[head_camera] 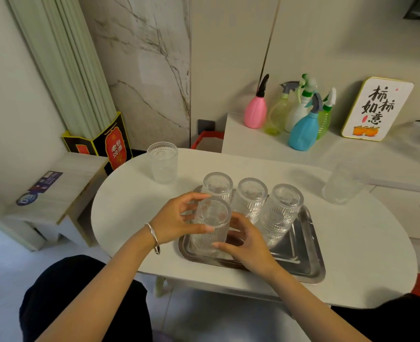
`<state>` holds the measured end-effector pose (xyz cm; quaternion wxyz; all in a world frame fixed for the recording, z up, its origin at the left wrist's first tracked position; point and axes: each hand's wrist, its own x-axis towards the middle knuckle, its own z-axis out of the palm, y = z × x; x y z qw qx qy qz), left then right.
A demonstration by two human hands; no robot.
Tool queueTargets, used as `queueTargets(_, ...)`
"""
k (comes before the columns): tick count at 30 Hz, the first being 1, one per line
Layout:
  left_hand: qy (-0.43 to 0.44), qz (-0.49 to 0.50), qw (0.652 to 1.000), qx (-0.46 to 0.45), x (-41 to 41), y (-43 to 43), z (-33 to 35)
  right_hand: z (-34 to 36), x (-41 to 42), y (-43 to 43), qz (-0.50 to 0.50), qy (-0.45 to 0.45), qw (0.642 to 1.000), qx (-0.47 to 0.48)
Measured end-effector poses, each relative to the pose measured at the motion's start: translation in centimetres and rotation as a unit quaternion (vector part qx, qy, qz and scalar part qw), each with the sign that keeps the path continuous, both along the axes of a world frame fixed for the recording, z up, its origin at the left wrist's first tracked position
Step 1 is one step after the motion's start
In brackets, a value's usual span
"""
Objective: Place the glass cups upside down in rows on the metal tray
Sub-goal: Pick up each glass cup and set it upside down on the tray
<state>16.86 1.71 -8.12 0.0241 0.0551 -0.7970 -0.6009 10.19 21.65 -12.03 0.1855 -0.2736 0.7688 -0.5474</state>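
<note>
Your left hand [176, 218] and right hand [247, 245] clasp an upturned glass cup [212, 225] on the tray [302, 262] beside three others.

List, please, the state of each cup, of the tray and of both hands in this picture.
Back-row cups: three, upside down, on the tray.
Front cup: upside down, at the tray's front left, held by both hands.
Far-left cup: upright, on the table, off the tray.
Right cup: on the table, off the tray; blurred.
Metal tray: flat on the table, front right part bare.
Left hand: fingers closed on the front cup.
Right hand: fingers closed on the front cup.
</note>
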Motion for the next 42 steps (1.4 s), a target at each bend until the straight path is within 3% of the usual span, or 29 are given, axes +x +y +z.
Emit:
queueTargets(16,0.004,-0.017,1.0,-0.001,-0.1,-1.0,0.5,1.6,-0.1,0.4,0.036,0.031,0.999,0.016)
queueTargets(20,0.065,0.065,0.996,0.005,-0.7,-3.3,3.5,5.1,-1.2,1.2,0.063,0.076,0.995,-0.001)
queueTargets(24,0.108,0.204,0.966,-0.12,-3.1,-6.1,5.1,8.7,-3.6,-0.1,0.061,0.127,0.99,-0.026)
queueTargets(28,0.014,0.269,0.935,-0.229,-6.3,-9.0,4.2,10.0,-7.0,-3.4,0.078,0.208,0.974,0.039)
queueTargets(31,-0.042,0.285,0.93,-0.229,-7.7,-10.0,2.6,9.2,-8.8,-4.8,0.089,0.223,0.965,0.102)
queueTargets(37,-0.078,0.294,0.931,-0.201,-9.4,-11.4,0.9,7.0,-9.2,-5.3,0.112,0.178,0.97,0.126)
queueTargets(42,-0.056,0.305,0.926,-0.217,-9.2,-11.2,1.4,6.9,-9.0,-5.4,0.106,0.169,0.973,0.118)
